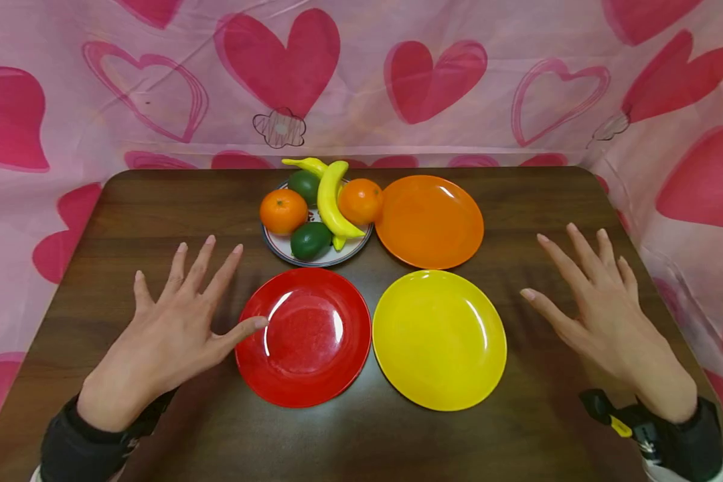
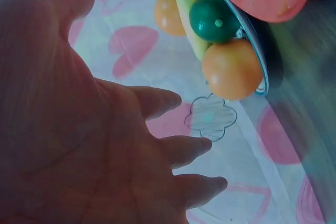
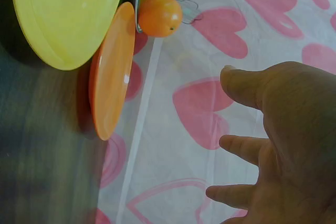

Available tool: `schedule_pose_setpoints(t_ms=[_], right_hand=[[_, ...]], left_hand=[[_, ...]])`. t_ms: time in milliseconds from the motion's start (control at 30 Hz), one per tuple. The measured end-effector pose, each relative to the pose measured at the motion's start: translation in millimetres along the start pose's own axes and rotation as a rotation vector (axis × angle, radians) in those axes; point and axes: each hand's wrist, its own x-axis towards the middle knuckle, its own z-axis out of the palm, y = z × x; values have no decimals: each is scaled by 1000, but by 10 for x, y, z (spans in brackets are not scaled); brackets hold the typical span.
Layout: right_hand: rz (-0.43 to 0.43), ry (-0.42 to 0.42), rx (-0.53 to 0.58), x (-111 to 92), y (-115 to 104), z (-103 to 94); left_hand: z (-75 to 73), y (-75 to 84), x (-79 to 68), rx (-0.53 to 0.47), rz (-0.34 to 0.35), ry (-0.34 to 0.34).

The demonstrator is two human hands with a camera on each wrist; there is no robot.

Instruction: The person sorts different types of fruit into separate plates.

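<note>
Fingers spread and holding nothing, my left hand (image 1: 171,325) is at the left of the table, its thumb overlapping the rim of a red plate (image 1: 304,348). My right hand (image 1: 602,314), also spread and holding nothing, is to the right of a yellow plate (image 1: 440,341). Behind the red plate, a white plate with a blue rim (image 1: 354,248) bears two oranges (image 1: 283,211), two bananas (image 1: 330,197) and two dark green fruits (image 1: 310,241). One banana lies across the middle of the pile. Beside that pile is an orange plate (image 1: 430,221).
The four plates stand close together on a dark wooden table (image 1: 361,445). Pink cloth with hearts (image 1: 361,80) hangs behind the table and along both sides. Each wrist wears a black band (image 1: 90,438).
</note>
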Motion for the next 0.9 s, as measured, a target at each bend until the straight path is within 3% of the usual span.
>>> schedule_pose_setpoints(t_ms=[200,300,400,600,767,900], right_hand=[[-24,-31,35,31,-36,50],[-37,-3,59,93,-102,60],[-56,48,102,190,-192,66],[-87,101,136,438,-407,67],[-165,111,140,692,-563,106],[-200,69,137,951,-692,150]], left_hand=[[125,19,15,-28,10,-72],[201,-14,24,-81,16,-79],[263,-69,17,-156,-25,-73],[394,-155,21,-352,-98,-82],[489,-143,25,-461,-93,-76],[532,-124,30,-534,-67,-84]])
